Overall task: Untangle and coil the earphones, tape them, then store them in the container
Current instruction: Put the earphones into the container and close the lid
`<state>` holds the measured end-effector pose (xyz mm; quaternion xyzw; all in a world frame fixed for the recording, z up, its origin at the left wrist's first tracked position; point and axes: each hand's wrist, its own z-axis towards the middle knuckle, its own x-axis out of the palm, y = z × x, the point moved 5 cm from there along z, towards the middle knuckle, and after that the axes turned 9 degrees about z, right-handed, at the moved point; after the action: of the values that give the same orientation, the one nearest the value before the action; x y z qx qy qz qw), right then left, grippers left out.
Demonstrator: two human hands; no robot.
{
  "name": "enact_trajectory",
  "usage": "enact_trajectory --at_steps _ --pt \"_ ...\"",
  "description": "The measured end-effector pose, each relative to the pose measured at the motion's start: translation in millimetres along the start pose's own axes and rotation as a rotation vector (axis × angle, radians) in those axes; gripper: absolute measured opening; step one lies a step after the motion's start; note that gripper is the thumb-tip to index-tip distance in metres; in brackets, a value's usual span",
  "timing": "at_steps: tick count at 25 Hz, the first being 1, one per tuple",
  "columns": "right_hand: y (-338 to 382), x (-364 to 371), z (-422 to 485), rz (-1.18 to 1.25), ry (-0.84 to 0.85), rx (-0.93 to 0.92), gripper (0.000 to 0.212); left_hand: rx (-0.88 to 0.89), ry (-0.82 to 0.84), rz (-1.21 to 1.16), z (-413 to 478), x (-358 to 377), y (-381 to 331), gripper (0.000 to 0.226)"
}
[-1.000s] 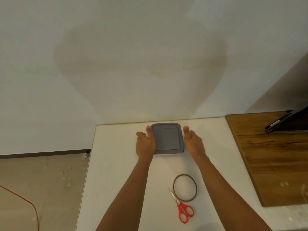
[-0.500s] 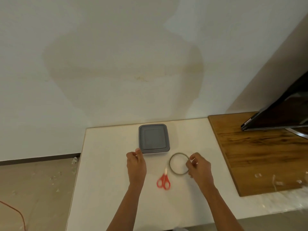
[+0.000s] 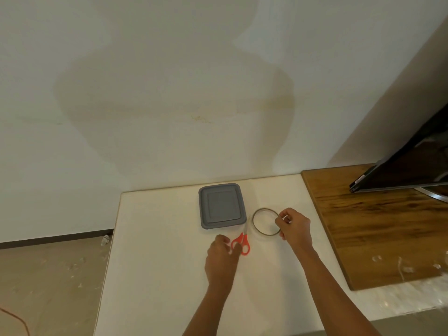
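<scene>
Container point(image 3: 221, 206): rounded-square, smooth grey plastic

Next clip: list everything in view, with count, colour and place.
container: 1, grey, lid on, back of the table
tape roll: 1, dark thin ring, right of the container
scissors: 1, red handles, in front of the container
table: 1, white, against the wall
wooden board: 1, brown, right of the table
screen: 1, dark, far right
left hand: 1, grips the scissors' handles
right hand: 1, pinches the tape roll's right edge
</scene>
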<state>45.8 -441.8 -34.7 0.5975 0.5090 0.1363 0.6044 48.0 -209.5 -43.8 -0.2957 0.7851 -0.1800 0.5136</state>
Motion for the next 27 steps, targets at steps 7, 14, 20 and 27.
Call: enact_trajectory --at_steps 7,14,20,27 --pt "-25 -14 -12 -0.105 -0.003 -0.055 0.014 0.415 -0.089 0.443 -17 35 -22 0.045" --pt "-10 -18 12 -0.130 -0.241 -0.034 0.006 0.331 -0.126 0.398 -14 36 -22 0.043" --pt "-3 22 25 0.174 -0.219 0.102 0.011 0.272 -0.029 0.251 -16 45 -15 0.048" --pt "-6 28 13 0.201 -0.222 0.155 0.033 0.206 -0.012 0.210 -11 44 -10 0.034"
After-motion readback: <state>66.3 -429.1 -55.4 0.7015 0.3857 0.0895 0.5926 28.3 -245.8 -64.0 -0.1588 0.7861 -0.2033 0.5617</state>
